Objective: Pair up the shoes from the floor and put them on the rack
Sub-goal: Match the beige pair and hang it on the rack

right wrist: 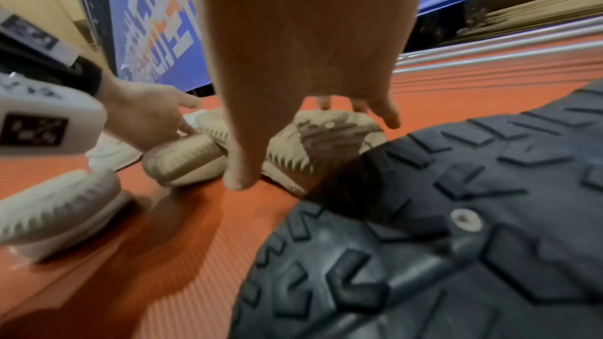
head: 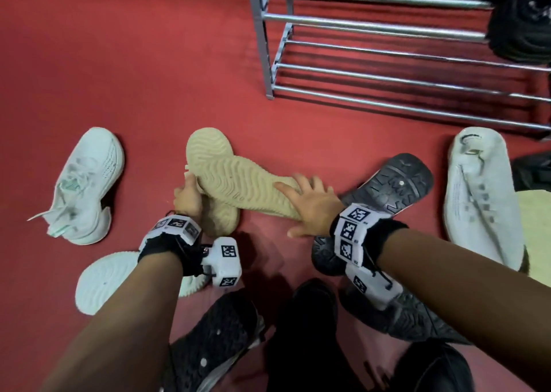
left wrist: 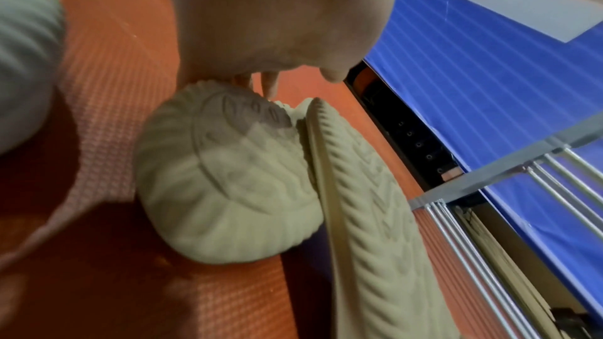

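While our left hand [head: 187, 198] curls round one beige shoe [head: 222, 217], our right hand [head: 310, 205] lies spread, fingers straight, on its sole-up twin [head: 235, 177], wavy-ribbed.

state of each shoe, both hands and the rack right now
beige shoe: sole up, under right hand
second beige shoe: on floor, held by left hand
left hand: gripping it
right hand: open, fingers spread
mint shoe: upright on floor
black shoe: sole up
rack: near rails bare
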